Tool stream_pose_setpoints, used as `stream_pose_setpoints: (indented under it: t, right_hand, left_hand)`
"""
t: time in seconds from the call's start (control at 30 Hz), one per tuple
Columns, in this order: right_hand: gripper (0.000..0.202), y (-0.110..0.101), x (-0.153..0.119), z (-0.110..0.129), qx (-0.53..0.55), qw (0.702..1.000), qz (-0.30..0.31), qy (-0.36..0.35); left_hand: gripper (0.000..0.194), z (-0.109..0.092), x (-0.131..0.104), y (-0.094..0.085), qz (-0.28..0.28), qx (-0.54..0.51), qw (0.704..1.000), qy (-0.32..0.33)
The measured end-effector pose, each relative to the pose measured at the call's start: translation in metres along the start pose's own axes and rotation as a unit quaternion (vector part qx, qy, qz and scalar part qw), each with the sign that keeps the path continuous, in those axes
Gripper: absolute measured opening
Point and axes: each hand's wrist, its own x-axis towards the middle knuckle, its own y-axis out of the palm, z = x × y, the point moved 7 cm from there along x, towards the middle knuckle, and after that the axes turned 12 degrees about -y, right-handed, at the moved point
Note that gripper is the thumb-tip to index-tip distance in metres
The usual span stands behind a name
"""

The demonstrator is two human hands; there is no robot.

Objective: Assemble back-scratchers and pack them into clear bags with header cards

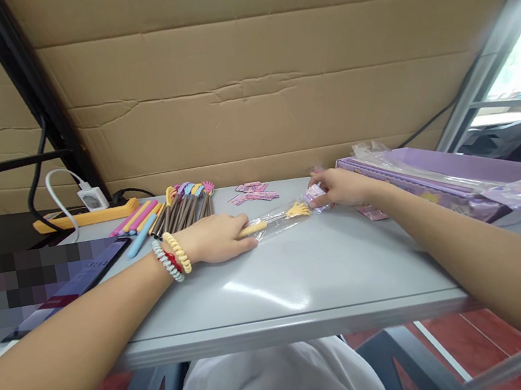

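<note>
A yellow back scratcher [296, 210] with a hand-shaped head lies in a clear plastic sleeve [277, 224] just above the desk. My left hand [215, 238] is closed round its yellow handle end, at the left end of the sleeve. At the sleeve's other end, my right hand [336, 187] pinches a small pink and purple printed card [316, 197] between thumb and fingers. Whether this card sits inside the sleeve or against it, I cannot tell. Beyond my left hand lie several more back scratchers [188, 208] with coloured hand-shaped heads.
Several small pink cards [254, 192] lie at the back of the grey desk [265, 286]. Pink, yellow and blue handles [139, 221] lie further left, near a yellow power strip [88, 215] and a tablet-like screen [80, 276]. An open purple box [436, 177] with clear plastic stands right.
</note>
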Motion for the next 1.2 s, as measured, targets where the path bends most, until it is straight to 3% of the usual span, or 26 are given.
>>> stream_pose_setpoints:
  t: [1.2]
  right_hand:
    - [0.032, -0.006, -0.002, 0.014, -0.073, 0.997, -0.023, -0.018]
  left_hand:
    - [0.048, -0.001, 0.0, -0.002, -0.022, 0.017, 1.0, 0.013]
